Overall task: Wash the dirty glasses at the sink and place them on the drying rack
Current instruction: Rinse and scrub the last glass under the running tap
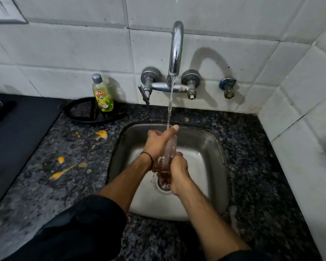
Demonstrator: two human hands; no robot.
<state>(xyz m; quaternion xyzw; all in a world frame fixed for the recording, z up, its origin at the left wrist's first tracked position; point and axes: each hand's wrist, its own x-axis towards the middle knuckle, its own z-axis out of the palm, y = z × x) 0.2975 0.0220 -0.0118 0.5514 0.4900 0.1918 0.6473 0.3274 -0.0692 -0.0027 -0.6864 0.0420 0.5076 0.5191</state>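
I hold the glass (170, 147) over the sink (211, 147). Its long axis runs from my right hand (177, 172), gripping the base, away to my left hand (158, 142), wrapped near the mouth, beneath the tap (175, 49).

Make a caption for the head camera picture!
A glass held by the left hand and right hand under the running tap.
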